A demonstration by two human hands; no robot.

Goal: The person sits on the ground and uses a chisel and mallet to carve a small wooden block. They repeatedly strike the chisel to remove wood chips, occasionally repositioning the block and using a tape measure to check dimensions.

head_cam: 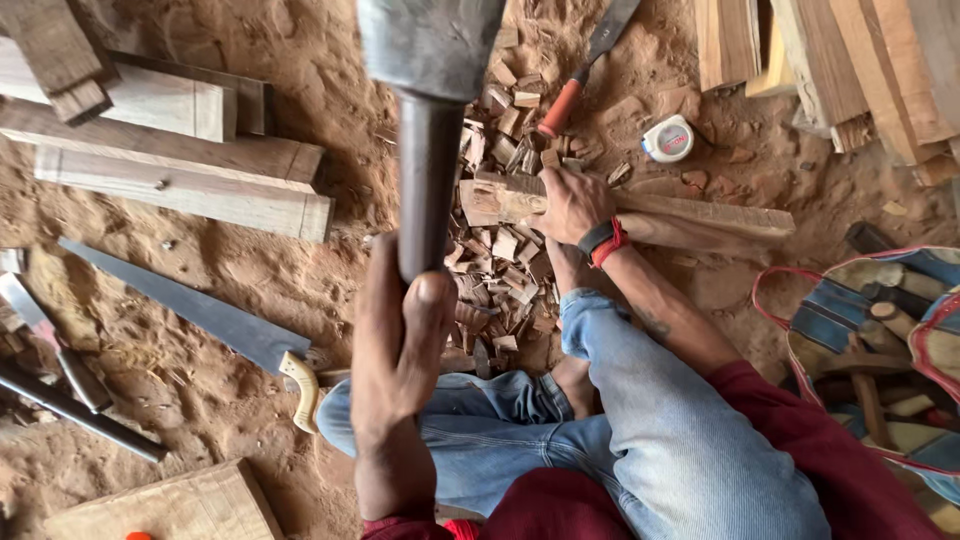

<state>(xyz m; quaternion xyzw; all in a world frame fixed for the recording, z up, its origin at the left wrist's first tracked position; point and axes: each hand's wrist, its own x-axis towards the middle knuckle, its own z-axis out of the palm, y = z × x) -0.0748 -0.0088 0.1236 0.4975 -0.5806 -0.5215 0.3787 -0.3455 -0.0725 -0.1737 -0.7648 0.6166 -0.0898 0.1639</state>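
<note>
A: Step in hand, as judged: a chopping stroke, caught at the top of the swing. Left hand (400, 345) closed around the dark round handle of the metal-headed striking tool (430, 150), fingers wrapped tight, thumb laid up along the shaft. Head too near the lens and blurred; adze or hammer, cannot tell.

B: And the workpiece?

A: Pale rough-hewn wooden billet (700, 215), lying across the far side of the heap of brown wood chips (500, 280), cut end over the heap. Right hand (572, 205) pressed on top of it, fingers (548, 185) held together and curled over the far edge, pinning it down. Worked end bare, just beside those fingertips.

B: Demands of the next move?

A: A blow landing on the bare end and clear of the knuckles; little margin there. Firm hold on the billet needed against kickback.

B: Surroundings?

A: Grey handsaw with cream handle (200, 310) left of the heap; red-handled chisel (565, 100) and white round tape measure (668, 138) beyond it; striped cloth bag with red trim (830, 320) well to its right.
</note>
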